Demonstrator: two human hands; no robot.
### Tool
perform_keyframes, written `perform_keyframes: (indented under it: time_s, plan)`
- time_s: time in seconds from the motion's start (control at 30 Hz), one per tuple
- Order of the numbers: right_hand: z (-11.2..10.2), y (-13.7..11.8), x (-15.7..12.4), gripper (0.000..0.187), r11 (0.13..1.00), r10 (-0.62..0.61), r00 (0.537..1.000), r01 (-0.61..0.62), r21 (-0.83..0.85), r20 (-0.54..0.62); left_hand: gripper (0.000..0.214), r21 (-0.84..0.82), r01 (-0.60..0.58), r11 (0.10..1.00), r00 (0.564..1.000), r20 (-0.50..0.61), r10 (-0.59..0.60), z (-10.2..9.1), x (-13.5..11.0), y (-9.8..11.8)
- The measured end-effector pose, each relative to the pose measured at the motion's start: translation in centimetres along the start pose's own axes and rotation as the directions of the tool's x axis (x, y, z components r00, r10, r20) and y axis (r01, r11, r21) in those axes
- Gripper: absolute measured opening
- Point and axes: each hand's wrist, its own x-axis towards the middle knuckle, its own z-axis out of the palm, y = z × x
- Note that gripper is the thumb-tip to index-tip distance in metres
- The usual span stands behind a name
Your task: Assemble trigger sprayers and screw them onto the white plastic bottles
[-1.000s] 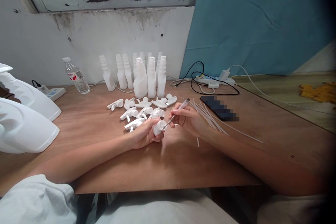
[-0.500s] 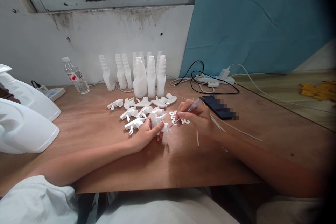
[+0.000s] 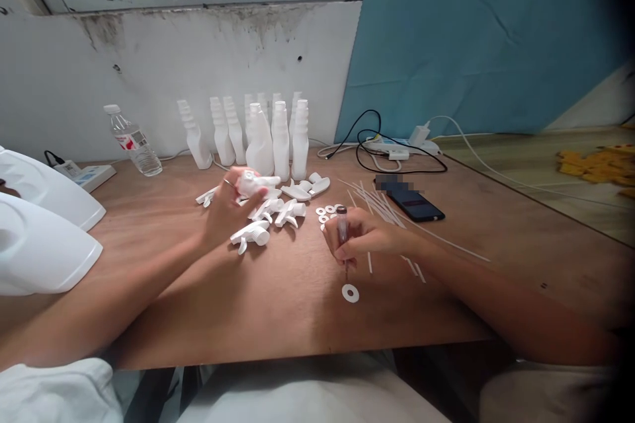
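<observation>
My left hand (image 3: 229, 206) is raised over a pile of white trigger spray heads (image 3: 270, 215) and is closed round one white spray head (image 3: 255, 183). My right hand (image 3: 360, 238) grips a small clear-handled pick tool (image 3: 342, 228), held upright with its tip down toward the wooden table (image 3: 278, 304). A single white washer (image 3: 350, 293) lies on the table just below the tool's tip. More white washers (image 3: 327, 213) lie behind my right hand. Thin white dip tubes (image 3: 381, 208) are spread to its right.
Several white bottles (image 3: 270, 139) stand in a group by the back wall, a water bottle (image 3: 131, 142) to their left. A phone (image 3: 414, 203), power strip with cables (image 3: 397, 149), and large white plastic shells (image 3: 40, 225) at the left edge also sit on the table.
My left hand lifted the spray head up and back over the pile. My right hand swung the tool upright and moved toward me; one washer now lies under its tip.
</observation>
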Motion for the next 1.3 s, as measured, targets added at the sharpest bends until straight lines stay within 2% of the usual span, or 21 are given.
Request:
perform_keyframes:
  time_s: [0.07, 0.17, 0.2, 0.3, 0.4, 0.47, 0.53, 0.6, 0.7, 0.8, 0.9, 0.97, 1.0, 1.07, 1.1, 1.2, 1.27, 1.3]
  plan:
    - [0.1, 0.0, -0.1, 0.021, 0.996, 0.068, 0.992, -0.074, 0.051, 0.106, 0.029, 0.189, -0.151, 0.970, 0.985, -0.056, 0.164, -2.4, 2.1, -2.4]
    - [0.2, 0.3, -0.1, 0.023, 0.989, 0.136, 0.979, -0.142, 0.031, 0.155, 0.022, 0.452, -0.196, 0.870, 0.942, -0.159, 0.294, -6.0, 4.2, -7.1]
    - [0.1, 0.4, -0.1, 0.024, 0.989, 0.145, 0.980, -0.146, -0.006, 0.133, 0.021, 0.499, -0.142, 0.855, 0.940, -0.203, 0.275, -7.1, 4.6, -8.6]
    - [-0.5, 0.6, 0.0, 0.025, 0.976, 0.103, 0.995, -0.099, -0.193, 0.011, 0.023, 0.548, 0.068, 0.834, 0.945, -0.303, 0.122, -9.4, 5.1, -12.1]
    - [-1.5, 0.8, -0.2, 0.025, 0.910, -0.006, 0.993, -0.043, -0.412, -0.117, 0.024, 0.542, 0.208, 0.814, 0.916, -0.400, 0.033, -10.3, 5.0, -13.5]
    - [-2.0, 1.0, -0.2, 0.024, 0.877, -0.054, 0.978, -0.049, -0.477, -0.199, 0.024, 0.538, 0.213, 0.815, 0.904, -0.425, 0.044, -10.1, 4.7, -13.3]
    - [-2.3, 1.2, -0.2, 0.025, 0.890, -0.058, 0.960, -0.075, -0.449, -0.275, 0.022, 0.544, 0.113, 0.831, 0.922, -0.369, 0.117, -9.4, 4.2, -12.7]
    - [-2.3, 1.2, -0.2, 0.027, 0.923, -0.050, 0.940, -0.086, -0.376, -0.338, 0.020, 0.545, -0.034, 0.838, 0.951, -0.240, 0.195, -8.6, 3.6, -11.9]
    - [-2.4, 1.1, -0.3, 0.027, 0.935, -0.098, 0.901, -0.061, -0.348, -0.422, 0.019, 0.506, -0.249, 0.825, 0.964, 0.050, 0.261, -7.8, 3.0, -10.8]
    - [-3.2, 1.0, -0.4, 0.025, 0.905, -0.218, 0.837, -0.019, -0.425, -0.501, 0.026, 0.443, -0.365, 0.819, 0.919, 0.314, 0.239, -7.7, 2.8, -10.4]
    - [-4.7, 1.1, -0.7, 0.025, 0.838, -0.325, 0.752, -0.052, -0.543, -0.573, 0.036, 0.404, -0.413, 0.816, 0.869, 0.442, 0.222, -8.1, 2.6, -10.4]
    - [-5.8, 1.3, -1.0, 0.023, 0.800, -0.335, 0.690, -0.151, -0.580, -0.642, 0.039, 0.394, -0.453, 0.800, 0.851, 0.459, 0.256, -8.2, 2.3, -10.3]
    - [-6.5, 1.5, -1.1, 0.022, 0.792, -0.301, 0.665, -0.225, -0.568, -0.684, 0.039, 0.410, -0.475, 0.779, 0.848, 0.450, 0.279, -8.2, 2.2, -10.1]
    - [-7.7, 2.1, -1.4, 0.022, 0.766, -0.166, 0.624, -0.406, -0.499, -0.763, 0.035, 0.479, -0.502, 0.720, 0.853, 0.409, 0.324, -8.0, 2.2, -9.4]
    - [-8.3, 2.5, -1.5, 0.025, 0.725, -0.084, 0.605, -0.508, -0.465, -0.791, 0.032, 0.523, -0.503, 0.688, 0.861, 0.374, 0.345, -8.0, 2.4, -8.7]
    - [-10.0, 4.0, -1.8, 0.033, 0.471, 0.065, 0.570, -0.741, -0.478, -0.819, 0.026, 0.656, -0.460, 0.598, 0.879, 0.242, 0.411, -8.9, 4.3, -5.4]
    - [-10.9, 5.0, -2.0, 0.034, 0.333, 0.084, 0.563, -0.794, -0.509, -0.822, 0.025, 0.751, -0.413, 0.516, 0.873, 0.165, 0.458, -10.8, 6.4, -2.3]
    - [-11.2, 5.4, -2.0, 0.036, 0.293, 0.087, 0.559, -0.805, -0.515, -0.825, 0.026, 0.841, -0.347, 0.415, 0.870, 0.124, 0.477, -12.1, 7.4, -0.6]
